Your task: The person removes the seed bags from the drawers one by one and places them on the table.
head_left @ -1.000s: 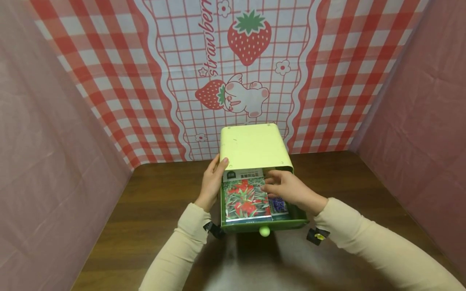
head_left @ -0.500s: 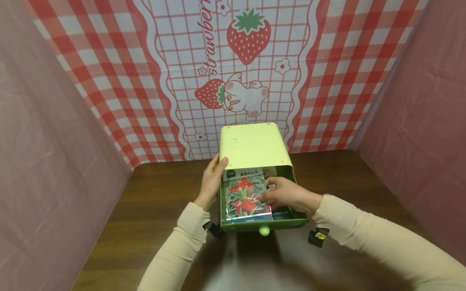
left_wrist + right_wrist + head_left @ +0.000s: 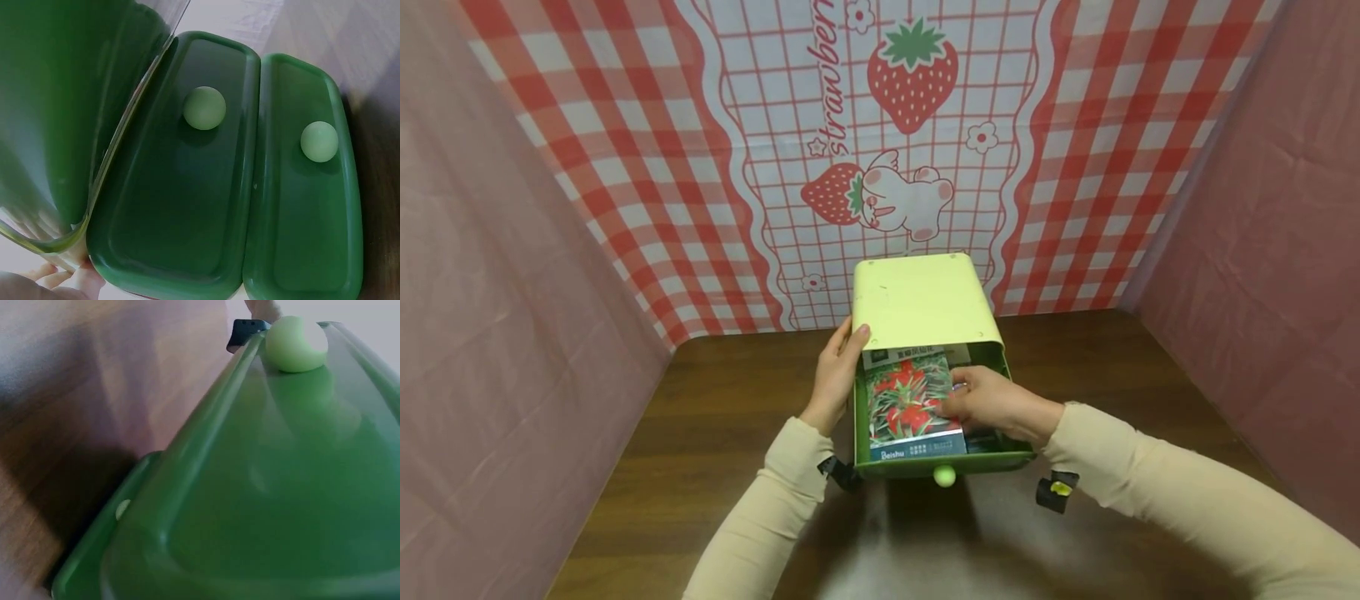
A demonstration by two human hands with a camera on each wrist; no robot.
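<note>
A pale yellow-green drawer cabinet [image 3: 921, 300] stands on the table with its green top drawer [image 3: 1000, 463] pulled out. My left hand [image 3: 833, 379] rests against the cabinet's left side, the thumb at the front top corner. Inside the drawer lies a seed packet [image 3: 910, 400] printed with red flowers. My right hand [image 3: 1000, 404] pinches that packet's right edge, thumb on top and the other fingertips mostly hidden. A darker packet [image 3: 979, 442] shows partly beneath the right hand. The left wrist view shows two lower drawers [image 3: 181, 181] pushed in, each with a round pale knob [image 3: 204, 108].
The brown wooden table [image 3: 700, 450] extends around the cabinet. Behind stands a red-and-white checked strawberry cloth [image 3: 917, 83], with pink cloth walls [image 3: 497, 333] at the sides. A pale knob [image 3: 295, 345] sticks out from the open drawer's front.
The right hand has moved down onto the red-flower packet's right edge. The packet has slid slightly toward the drawer front and right, showing its lower printed band. The left hand has stayed put.
</note>
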